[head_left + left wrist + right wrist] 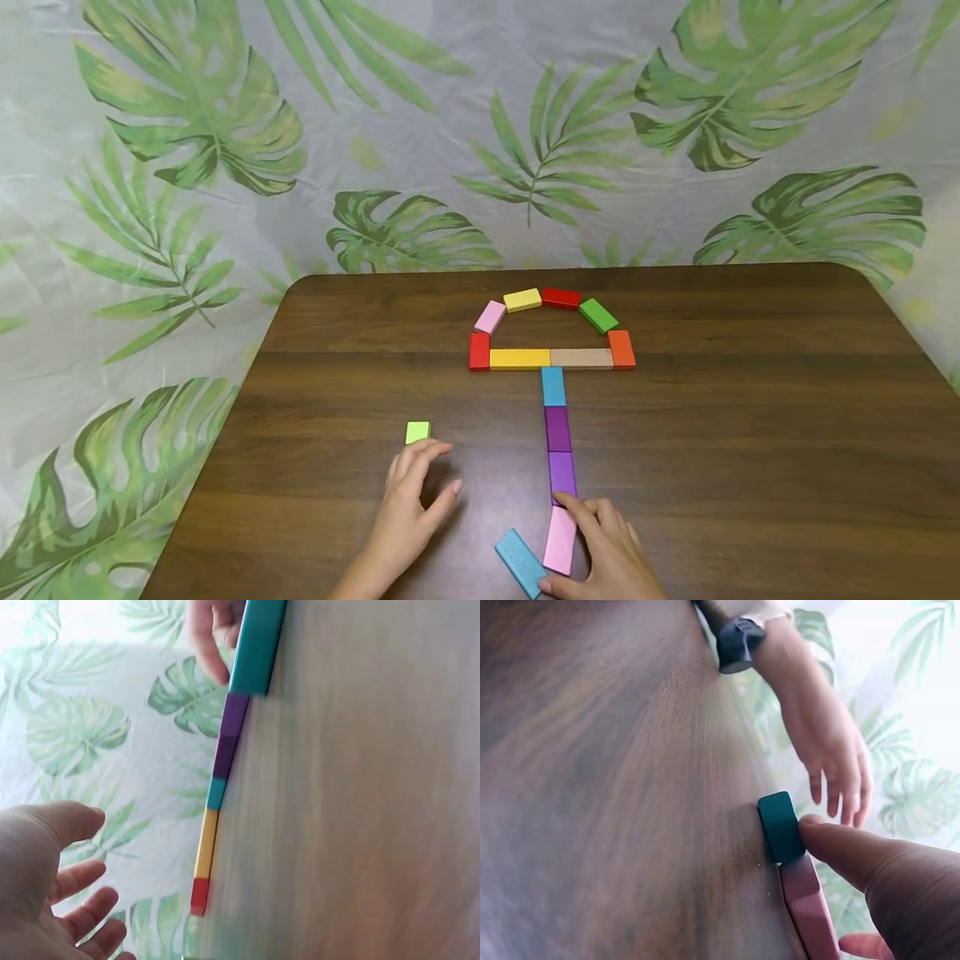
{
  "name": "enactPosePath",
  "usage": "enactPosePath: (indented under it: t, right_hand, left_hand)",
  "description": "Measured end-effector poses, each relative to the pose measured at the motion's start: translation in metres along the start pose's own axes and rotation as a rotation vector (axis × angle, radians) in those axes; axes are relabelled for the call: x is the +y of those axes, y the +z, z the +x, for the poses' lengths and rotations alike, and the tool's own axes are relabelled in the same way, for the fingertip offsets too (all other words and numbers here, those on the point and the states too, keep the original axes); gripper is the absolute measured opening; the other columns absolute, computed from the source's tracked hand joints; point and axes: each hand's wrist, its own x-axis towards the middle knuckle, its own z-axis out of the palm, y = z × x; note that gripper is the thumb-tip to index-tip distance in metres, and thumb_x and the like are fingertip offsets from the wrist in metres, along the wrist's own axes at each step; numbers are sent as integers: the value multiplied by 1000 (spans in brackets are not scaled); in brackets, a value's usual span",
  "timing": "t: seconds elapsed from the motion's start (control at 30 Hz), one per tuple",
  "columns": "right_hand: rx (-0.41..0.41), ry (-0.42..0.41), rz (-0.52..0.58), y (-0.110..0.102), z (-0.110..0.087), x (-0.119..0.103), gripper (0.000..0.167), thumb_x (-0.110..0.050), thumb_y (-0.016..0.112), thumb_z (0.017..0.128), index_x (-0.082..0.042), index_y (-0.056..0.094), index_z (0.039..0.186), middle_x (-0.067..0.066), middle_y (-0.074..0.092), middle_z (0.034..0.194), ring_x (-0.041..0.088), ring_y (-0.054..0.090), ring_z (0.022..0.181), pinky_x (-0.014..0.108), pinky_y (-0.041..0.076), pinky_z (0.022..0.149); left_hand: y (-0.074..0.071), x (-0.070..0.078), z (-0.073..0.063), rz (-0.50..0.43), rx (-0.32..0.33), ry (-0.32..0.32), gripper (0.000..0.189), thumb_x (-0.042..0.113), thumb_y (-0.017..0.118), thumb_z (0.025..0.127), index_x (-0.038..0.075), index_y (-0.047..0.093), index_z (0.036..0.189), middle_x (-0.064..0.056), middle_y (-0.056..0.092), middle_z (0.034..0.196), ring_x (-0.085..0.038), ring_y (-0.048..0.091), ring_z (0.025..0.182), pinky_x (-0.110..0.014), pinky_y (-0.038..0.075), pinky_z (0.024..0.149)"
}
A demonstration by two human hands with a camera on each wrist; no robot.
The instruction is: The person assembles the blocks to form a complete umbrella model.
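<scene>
My right hand [611, 550] lies over the lower end of a line of blocks. Its index fingertip touches where the purple block [562, 475] meets the pink block [559, 542], while its thumb touches the light blue block [521, 562]. That blue block is slanted, one end close to the pink block's lower end. In the right wrist view, the thumb [840, 844] meets the side of the blue block [781, 827]. My left hand [408, 500] hovers with spread, slightly bent fingers and holds nothing. Just beyond its fingertips is a lime green block [417, 432], partly hidden.
The line continues upward through a dark purple block [558, 429] and a blue block [553, 387]. It meets a row with a yellow block [520, 359] and a tan block [581, 358]. Several coloured blocks arch above, including a green block [598, 316]. A leaf-patterned cloth hangs behind the table.
</scene>
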Motion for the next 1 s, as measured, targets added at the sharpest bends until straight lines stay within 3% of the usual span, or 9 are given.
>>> enactPosePath:
  t: [0.2, 0.63, 1.0]
  right_hand:
    - [10, -13, -7, -1, 0, 0, 90, -64, 75, 49, -17, 53, 123, -16, 38, 91, 3, 38, 78, 27, 32, 64]
    - [-5, -6, -10, -2, 0, 1, 90, -65, 74, 50, -16, 53, 123, -15, 38, 91, 3, 37, 76, 25, 32, 63]
    - [-46, 23, -2, -3, 1, 0, 91, -65, 73, 50, -16, 53, 123, -15, 38, 91, 4, 38, 77, 27, 32, 64]
  left_hand:
    - [-5, -18, 10, 3, 8, -34, 52, 5, 72, 74, 2, 50, 120, -11, 43, 124, -25, 34, 114, -48, 35, 87]
    - [-11, -45, 19, 84, -81, -208, 61, 11, 70, 78, 1, 41, 131, -13, 39, 131, -31, 30, 122, -51, 32, 94]
    - [-11, -54, 22, 117, -99, -281, 43, 7, 70, 77, 4, 55, 118, -12, 51, 119, -34, 38, 115, -49, 34, 92]
